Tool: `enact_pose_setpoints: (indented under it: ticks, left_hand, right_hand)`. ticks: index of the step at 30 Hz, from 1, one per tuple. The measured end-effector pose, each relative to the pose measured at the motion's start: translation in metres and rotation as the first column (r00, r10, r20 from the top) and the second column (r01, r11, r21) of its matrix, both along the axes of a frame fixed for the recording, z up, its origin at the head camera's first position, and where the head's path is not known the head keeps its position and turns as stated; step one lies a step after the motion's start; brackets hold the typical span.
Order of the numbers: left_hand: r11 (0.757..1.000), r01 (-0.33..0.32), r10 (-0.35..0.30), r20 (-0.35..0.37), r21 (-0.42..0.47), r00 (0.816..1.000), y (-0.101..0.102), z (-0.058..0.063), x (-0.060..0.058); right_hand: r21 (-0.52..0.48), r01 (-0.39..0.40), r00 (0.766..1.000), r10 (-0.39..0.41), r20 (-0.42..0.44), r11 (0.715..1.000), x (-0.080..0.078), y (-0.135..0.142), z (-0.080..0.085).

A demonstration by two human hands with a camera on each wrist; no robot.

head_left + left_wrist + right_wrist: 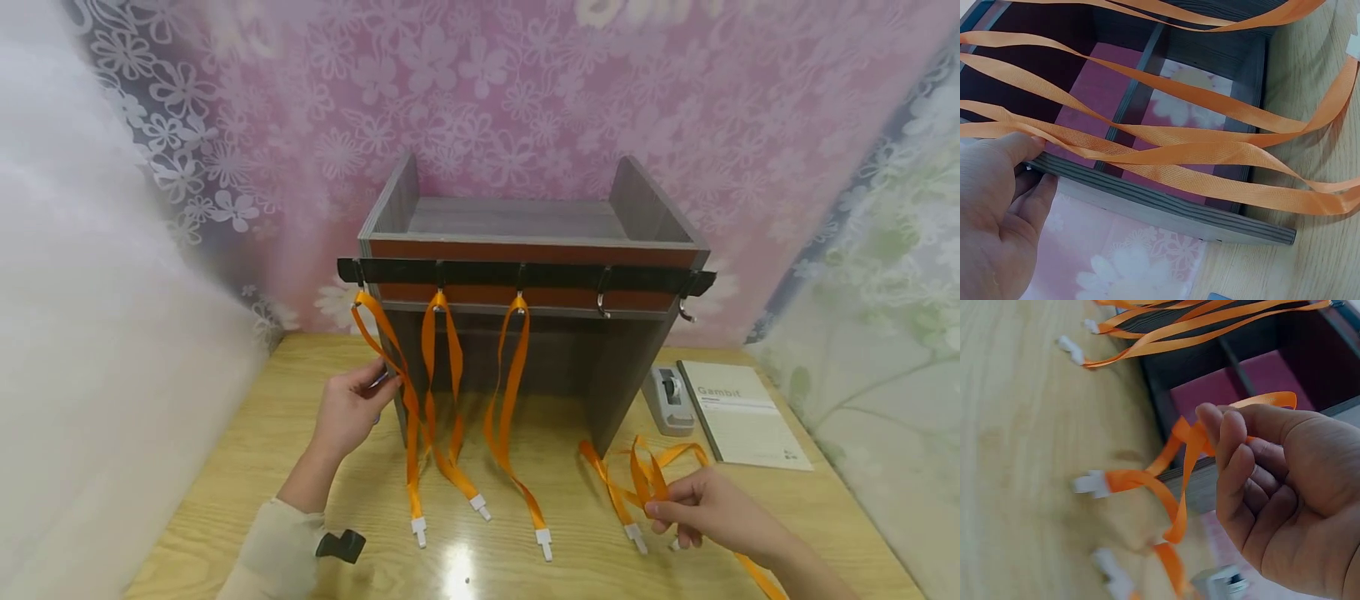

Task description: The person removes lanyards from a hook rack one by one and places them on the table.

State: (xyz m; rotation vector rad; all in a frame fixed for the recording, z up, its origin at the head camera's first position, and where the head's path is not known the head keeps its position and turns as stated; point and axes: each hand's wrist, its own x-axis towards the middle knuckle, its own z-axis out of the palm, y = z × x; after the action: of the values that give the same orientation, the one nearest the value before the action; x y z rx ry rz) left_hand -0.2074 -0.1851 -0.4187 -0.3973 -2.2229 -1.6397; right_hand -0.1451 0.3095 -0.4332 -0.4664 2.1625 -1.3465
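Observation:
My right hand (712, 508) pinches the loop of an orange lanyard (649, 483) between thumb and fingertips, low over the table. The lanyard's white clip (1092, 484) hangs down in the right wrist view. At the grey wooden shelf's (630, 367) left side, my left hand (348, 408) holds the edge of the side panel (1166, 199), thumb on the front edge and fingers on the outer face. Three orange lanyards, on the left (411, 417), in the middle (429, 350) and on the right (510, 392), hang from the hooks of a black rail (480, 272).
Two metal hooks (603, 307) stick out at the rail's right end. Another orange lanyard (686, 450) lies on the wooden table (300, 550) by the right hand. Behind it are a grey tape dispenser (671, 400) and a notebook (750, 417). A flowered wall stands behind the shelf.

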Motion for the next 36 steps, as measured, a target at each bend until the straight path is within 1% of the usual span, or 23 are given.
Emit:
enact_pose_setpoints:
  ticks: [5, 8, 11, 14, 18, 20, 24, 26, 28, 31, 33, 36]
  left_hand:
    - [1.000, -0.001, 0.001, 0.007, 0.009, 1.000, 0.001, -0.001, 0.000]
    - [1.000, -0.005, 0.005, 0.014, 0.010, 1.000, 0.000, -0.002, -0.001]
    - [1.000, -0.011, 0.011, 0.028, -0.001, 1.000, -0.001, -0.003, 0.000]
    - [1.000, -0.016, 0.016, 0.037, -0.011, 0.999, -0.001, -0.003, 0.001]
    - [1.000, -0.009, 0.009, 0.031, -0.006, 0.999, -0.001, -0.003, 0.002]
    - [1.000, -0.007, 0.007, 0.010, -0.006, 1.000, 0.000, -0.003, 0.000]
    - [1.000, -0.011, 0.011, -0.010, -0.014, 1.000, 0.002, 0.000, -0.002]
    - [1.000, -0.013, 0.013, -0.011, -0.015, 1.000, 0.002, 0.001, -0.003]
    - [1.000, -0.019, 0.019, 0.001, -0.013, 1.000, 0.002, 0.002, -0.003]
    - [1.000, -0.009, 0.009, 0.001, -0.004, 1.000, 0.002, 0.001, -0.003]
    - [1.000, -0.001, 0.001, 0.003, 0.003, 1.000, 0.002, 0.001, -0.001]
    - [1.000, 0.005, -0.006, 0.012, 0.010, 1.000, 0.001, 0.000, 0.001]
  right_hand:
    - [-0.020, 0.010, 1.000, -0.010, 0.005, 1.000, 0.005, 0.000, -0.031]
    - [-0.004, 0.032, 0.999, -0.032, 0.011, 0.999, 0.006, -0.002, -0.048]
    - [0.020, 0.063, 0.998, -0.063, 0.029, 0.998, 0.007, -0.002, -0.061]
    - [0.040, 0.093, 0.995, -0.094, 0.033, 0.995, 0.007, -0.002, -0.069]
    - [0.052, 0.129, 0.991, -0.131, 0.033, 0.990, 0.008, -0.003, -0.072]
    - [0.063, 0.144, 0.989, -0.146, 0.020, 0.988, 0.009, -0.003, -0.072]
    - [0.108, 0.148, 0.987, -0.140, -0.079, 0.983, 0.009, -0.003, -0.069]
    - [0.141, 0.157, 0.981, -0.138, -0.139, 0.977, 0.009, -0.002, -0.065]
    - [0.176, 0.180, 0.974, -0.150, -0.172, 0.968, 0.009, -0.003, -0.060]
    - [0.206, 0.213, 0.967, -0.175, -0.187, 0.955, 0.009, -0.001, -0.055]
    - [0.205, 0.214, 0.967, -0.177, -0.184, 0.955, 0.010, 0.001, -0.053]
    - [0.183, 0.195, 0.973, -0.168, -0.156, 0.963, 0.010, 0.004, -0.052]
